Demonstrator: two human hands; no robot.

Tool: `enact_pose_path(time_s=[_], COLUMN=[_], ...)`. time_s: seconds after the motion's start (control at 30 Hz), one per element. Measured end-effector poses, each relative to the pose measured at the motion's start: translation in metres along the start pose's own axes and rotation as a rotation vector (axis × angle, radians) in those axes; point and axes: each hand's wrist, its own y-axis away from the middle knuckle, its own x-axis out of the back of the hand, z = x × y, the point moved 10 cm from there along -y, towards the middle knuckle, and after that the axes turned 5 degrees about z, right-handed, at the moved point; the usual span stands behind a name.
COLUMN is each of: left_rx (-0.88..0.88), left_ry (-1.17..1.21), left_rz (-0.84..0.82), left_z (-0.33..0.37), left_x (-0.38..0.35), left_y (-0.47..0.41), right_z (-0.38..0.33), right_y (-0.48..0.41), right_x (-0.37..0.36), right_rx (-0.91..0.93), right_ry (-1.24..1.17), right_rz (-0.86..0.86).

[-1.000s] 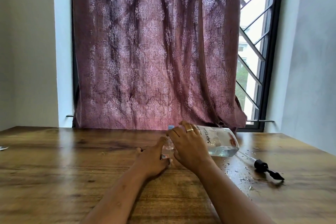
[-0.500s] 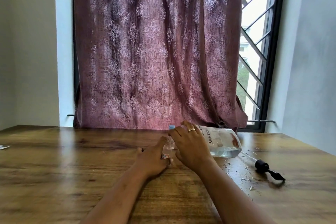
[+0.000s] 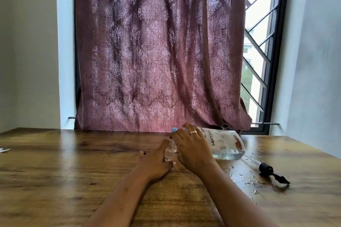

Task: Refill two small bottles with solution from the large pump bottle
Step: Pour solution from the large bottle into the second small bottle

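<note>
A large clear bottle (image 3: pixel 224 143), labelled SOLUTION and partly filled, is tipped on its side with its neck toward the left. My right hand (image 3: pixel 191 146) grips its neck end; a ring shows on one finger. My left hand (image 3: pixel 156 162) holds a small clear bottle (image 3: pixel 169 152) upright on the wooden table (image 3: pixel 73 171), right under the large bottle's mouth. A second small bottle with a pale blue cap (image 3: pixel 174 129) peeks out behind my hands; most of it is hidden. The black pump head (image 3: pixel 271 170) with its tube lies on the table to the right.
Drops of spilled liquid (image 3: pixel 245 178) dot the table between the large bottle and the pump head. A purple patterned curtain (image 3: pixel 156 51) hangs behind the table's far edge. A small white scrap (image 3: pixel 4 149) lies at the far left edge.
Both hands and the bottles hold nearly the same pose. The large bottle's base has lifted slightly, tilting it a little more toward the small bottle.
</note>
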Motion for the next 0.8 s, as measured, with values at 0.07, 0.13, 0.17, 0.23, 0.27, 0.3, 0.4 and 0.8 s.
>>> enact_pose_path(time_s=[0.07,0.13,0.17,0.23,0.27,0.3,0.4,0.8], left_rx=[-0.001,-0.001,-0.002,-0.006,-0.008,-0.008,0.007,0.000], left_ry=[0.003,0.021,0.027,0.037,0.034,0.019,-0.009,-0.015], left_rz=[-0.002,-0.004,-0.008,-0.014,-0.012,-0.007,0.000,-0.001], left_z=[0.000,0.001,0.000,0.001,0.001,0.002,0.001,0.003], left_x=[0.000,0.000,0.000,-0.001,-0.001,0.000,0.002,0.003], left_y=[0.000,0.000,0.000,0.001,0.001,0.001,0.002,0.003], right_z=[0.000,0.000,0.000,0.000,0.000,0.000,0.000,-0.002], right_y=[0.000,-0.001,0.000,0.000,0.000,0.000,0.000,-0.002], right_x=[0.000,0.000,0.000,-0.002,-0.003,-0.004,-0.010,-0.013], right_rx=[0.003,0.002,0.002,0.001,0.004,0.009,0.031,0.068], right_ry=[0.006,0.012,0.011,0.006,0.008,0.011,0.004,0.035], right_rz=[0.000,-0.004,-0.008,-0.025,-0.036,-0.048,-0.078,-0.098])
